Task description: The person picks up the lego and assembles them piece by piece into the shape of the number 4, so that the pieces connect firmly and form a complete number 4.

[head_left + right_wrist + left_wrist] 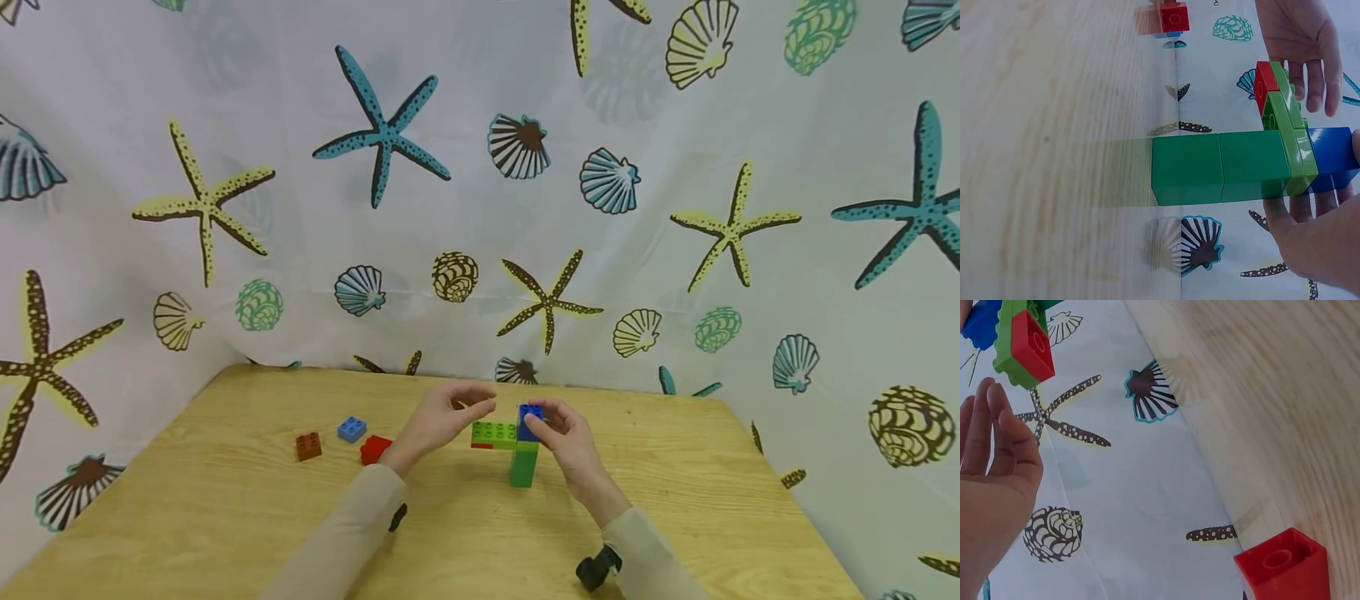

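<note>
A toy-brick build stands on the table, its column made of two dark green bricks (pixel 1219 167). Across the top lies a long lime green brick (pixel 491 432) that juts out to the left. Under its outer end sits a red brick (pixel 1032 347). At the right end, on top, is a blue brick (pixel 529 427), which my right hand (pixel 573 443) pinches between thumb and fingers. My left hand (pixel 448 412) hovers beside the jutting end, fingers relaxed and apart from the bricks, with nothing in it.
Left of the build on the wooden table (pixel 217 475) lie a brown brick (pixel 308 447), a light blue brick (pixel 352 429) and a red brick (pixel 373 450), partly behind the left forearm. A patterned cloth (pixel 465 200) hangs behind the table and at its sides.
</note>
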`<state>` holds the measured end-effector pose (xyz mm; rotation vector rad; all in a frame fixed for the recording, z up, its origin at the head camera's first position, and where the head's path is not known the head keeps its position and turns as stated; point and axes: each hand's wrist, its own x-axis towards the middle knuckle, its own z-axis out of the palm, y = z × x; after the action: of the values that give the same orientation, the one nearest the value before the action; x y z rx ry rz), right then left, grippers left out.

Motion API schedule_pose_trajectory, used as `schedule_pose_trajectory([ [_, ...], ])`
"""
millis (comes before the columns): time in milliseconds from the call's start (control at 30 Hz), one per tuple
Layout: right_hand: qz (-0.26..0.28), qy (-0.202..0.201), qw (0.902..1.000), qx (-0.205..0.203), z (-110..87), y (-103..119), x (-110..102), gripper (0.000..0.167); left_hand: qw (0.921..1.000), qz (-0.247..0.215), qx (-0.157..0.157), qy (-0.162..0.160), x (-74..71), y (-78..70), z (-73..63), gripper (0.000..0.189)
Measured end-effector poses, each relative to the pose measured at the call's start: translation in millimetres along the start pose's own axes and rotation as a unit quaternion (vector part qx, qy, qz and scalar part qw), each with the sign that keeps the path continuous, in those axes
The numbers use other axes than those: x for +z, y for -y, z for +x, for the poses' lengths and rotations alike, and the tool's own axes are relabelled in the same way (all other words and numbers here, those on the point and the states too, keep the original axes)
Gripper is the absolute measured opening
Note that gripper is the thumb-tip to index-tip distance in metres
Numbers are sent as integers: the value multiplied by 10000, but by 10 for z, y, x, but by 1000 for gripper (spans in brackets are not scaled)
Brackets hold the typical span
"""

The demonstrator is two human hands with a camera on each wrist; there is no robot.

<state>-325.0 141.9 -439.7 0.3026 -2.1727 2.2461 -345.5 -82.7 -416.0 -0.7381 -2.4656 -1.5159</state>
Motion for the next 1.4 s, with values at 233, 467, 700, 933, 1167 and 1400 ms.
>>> schedule_pose_trajectory([
  [233, 62, 81, 9999, -21, -21, -24, -20, 40, 9977, -345, -420, 404, -162, 170, -63, 20],
  [467, 194, 160, 9997, 0, -29, -31, -14, 39, 9916, -312, -570, 1117, -398, 298, -135, 21],
  [700, 171, 166, 9997, 21, -34, -32, -3, 38, 9852, -113, -932, 1435, -693, 457, -257, 19],
  [933, 165, 187, 9997, 50, -18, -1, -3, 38, 9839, 63, -921, 1532, -890, 575, -362, 24],
  [1167, 148, 157, 9998, 47, -8, 15, -16, 37, 9804, 514, -1205, 1471, -1050, 699, -418, 29],
  [1400, 102, 144, 9998, 83, -24, 17, -23, 39, 9726, 625, -1596, 1568, -1102, 736, -477, 32],
])
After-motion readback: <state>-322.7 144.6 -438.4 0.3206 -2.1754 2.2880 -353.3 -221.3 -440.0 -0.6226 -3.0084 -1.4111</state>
